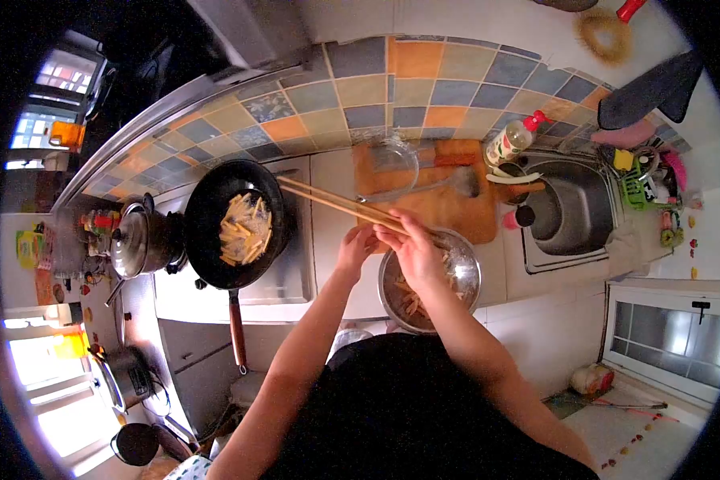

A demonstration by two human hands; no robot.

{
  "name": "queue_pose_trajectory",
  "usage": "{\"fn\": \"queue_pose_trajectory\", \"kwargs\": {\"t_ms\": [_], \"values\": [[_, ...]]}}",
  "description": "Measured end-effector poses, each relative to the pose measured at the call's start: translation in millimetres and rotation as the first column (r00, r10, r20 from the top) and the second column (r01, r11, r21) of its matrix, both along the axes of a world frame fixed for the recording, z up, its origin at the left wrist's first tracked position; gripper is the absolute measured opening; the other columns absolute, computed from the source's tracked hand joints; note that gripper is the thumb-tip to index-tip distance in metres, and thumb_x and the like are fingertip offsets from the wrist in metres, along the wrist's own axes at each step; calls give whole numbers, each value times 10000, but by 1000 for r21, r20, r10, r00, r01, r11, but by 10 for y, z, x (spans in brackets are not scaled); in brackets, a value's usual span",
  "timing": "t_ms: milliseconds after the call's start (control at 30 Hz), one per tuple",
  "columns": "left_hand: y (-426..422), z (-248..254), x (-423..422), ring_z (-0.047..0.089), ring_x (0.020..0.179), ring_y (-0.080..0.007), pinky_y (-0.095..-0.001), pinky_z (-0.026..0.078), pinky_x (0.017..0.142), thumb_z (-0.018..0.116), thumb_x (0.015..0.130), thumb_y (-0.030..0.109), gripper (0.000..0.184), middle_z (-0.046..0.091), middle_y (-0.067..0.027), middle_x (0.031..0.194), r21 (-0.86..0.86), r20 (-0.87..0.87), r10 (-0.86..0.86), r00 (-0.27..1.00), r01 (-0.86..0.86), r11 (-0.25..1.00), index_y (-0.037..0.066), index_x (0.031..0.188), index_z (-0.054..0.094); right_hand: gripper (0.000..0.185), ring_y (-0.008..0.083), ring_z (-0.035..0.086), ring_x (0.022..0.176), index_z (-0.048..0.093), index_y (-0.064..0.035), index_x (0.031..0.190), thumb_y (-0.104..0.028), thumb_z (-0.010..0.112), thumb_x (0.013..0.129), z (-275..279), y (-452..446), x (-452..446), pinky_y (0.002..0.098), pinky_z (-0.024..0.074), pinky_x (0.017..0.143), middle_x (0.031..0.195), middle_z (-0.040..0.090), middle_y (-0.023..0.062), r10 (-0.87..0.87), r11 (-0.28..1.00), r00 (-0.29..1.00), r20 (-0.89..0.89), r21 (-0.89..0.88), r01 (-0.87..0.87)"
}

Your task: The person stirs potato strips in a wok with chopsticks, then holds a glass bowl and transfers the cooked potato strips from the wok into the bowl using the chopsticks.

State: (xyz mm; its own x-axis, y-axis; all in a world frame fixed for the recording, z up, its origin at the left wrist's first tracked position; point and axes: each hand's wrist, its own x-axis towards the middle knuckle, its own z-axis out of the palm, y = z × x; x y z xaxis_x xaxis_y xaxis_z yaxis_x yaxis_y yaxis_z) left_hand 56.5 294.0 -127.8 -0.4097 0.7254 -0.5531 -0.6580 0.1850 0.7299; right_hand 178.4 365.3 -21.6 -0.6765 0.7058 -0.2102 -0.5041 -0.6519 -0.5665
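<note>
Long wooden chopsticks [336,202] are held by my right hand [416,246], its fingers closed round their thicker end, above a metal bowl [474,276] with pale strips in it. My left hand [358,246] is just left of the right one, fingers bent near the chopsticks; whether it grips anything is unclear. The chopsticks' thin ends point left to the rim of a black wok [204,240]. Pale strips [246,228] lie in a heap inside the wok.
Behind the bowl lies a wooden cutting board [480,224] with a ladle [462,182] and a clear lid on it. A bottle [508,144] stands by the sink [588,200]. Left of the wok is a lidded pot [134,244]; the wok's handle [238,332] extends past the counter edge.
</note>
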Motion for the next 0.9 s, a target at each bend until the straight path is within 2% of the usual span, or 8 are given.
{"fn": "queue_pose_trajectory", "kwargs": {"t_ms": [100, 167, 233, 267, 467, 567, 767, 900], "values": [[456, -239, 49, 593, 933, -185, -284, 489, 808, 494, 913, 238, 306, 600, -102, 1022, 46, 92, -35, 995, 31, 998, 18, 1123, 528, 259, 249, 620, 959, 560, 3, 1089, -195, 486, 938, -201, 228, 280, 351, 495, 883, 1028, 626, 164, -85, 987, 996, 16, -135, 87], [709, -895, -4, 587, 979, -227, -322, 485, 856, 468, 927, 256, 319, 596, -107, 1048, 29, 299, 49, 953, -60, 998, 21, 1136, 518, 245, 251, 619, 955, 554, 8, 1086, -173, 488, 934, -257, 314, 408, 345, 503, 871, 1023, 620, 155, -141, 972, 990, 15, -187, 141], [914, -846, 7, 585, 990, -250, -348, 484, 876, 462, 932, 268, 321, 593, -114, 1060, -17, 434, 142, 890, -149, 989, 23, 1132, 520, 235, 251, 619, 949, 551, 9, 1078, -165, 491, 932, -317, 381, 501, 338, 510, 863, 1020, 615, 148, -164, 964, 986, 29, -209, 166], [971, -821, 31, 589, 977, -273, -381, 491, 882, 469, 931, 276, 308, 601, -126, 1039, 11, 320, 141, 937, -152, 988, 24, 1096, 535, 231, 251, 618, 947, 549, 10, 1074, -162, 493, 931, -349, 420, 531, 334, 513, 859, 1019, 613, 145, -176, 959, 984, 37, -221, 180], [1216, -904, 13, 613, 898, -264, -380, 524, 812, 527, 903, 230, 261, 619, -121, 963, -142, 261, 270, 927, -240, 960, 20, 1053, 565, 229, 242, 617, 941, 531, 4, 1081, -164, 494, 930, -490, 604, 581, 325, 514, 863, 1010, 605, 139, -192, 947, 978, 85, -247, 207], [1285, -1383, -60, 622, 845, -247, -353, 545, 755, 559, 881, 187, 240, 617, -124, 950, -93, 353, 359, 864, -349, 932, 9, 1040, 570, 230, 241, 612, 952, 535, 3, 1077, -168, 499, 928, -546, 666, 587, 325, 509, 872, 1019, 606, 143, -202, 948, 974, 102, -229, 220], [1217, -965, -28, 623, 798, -228, -293, 561, 698, 549, 879, 138, 201, 615, -109, 916, -59, 247, 265, 932, -258, 964, -11, 1014, 559, 247, 244, 607, 952, 537, 9, 1082, -180, 509, 925, -492, 727, 626, 328, 503, 879, 1028, 606, 148, -183, 951, 973, 141, -227, 212], [972, -428, 112, 621, 814, -230, -314, 560, 719, 536, 880, 115, 212, 600, -116, 977, 66, 331, 349, 877, -390, 918, 1, 1058, 519, 304, 267, 607, 966, 525, 13, 1121, -220, 514, 924, -394, 704, 654, 360, 494, 886, 1052, 608, 159, -159, 977, 984, 84, -130, 169]]}}
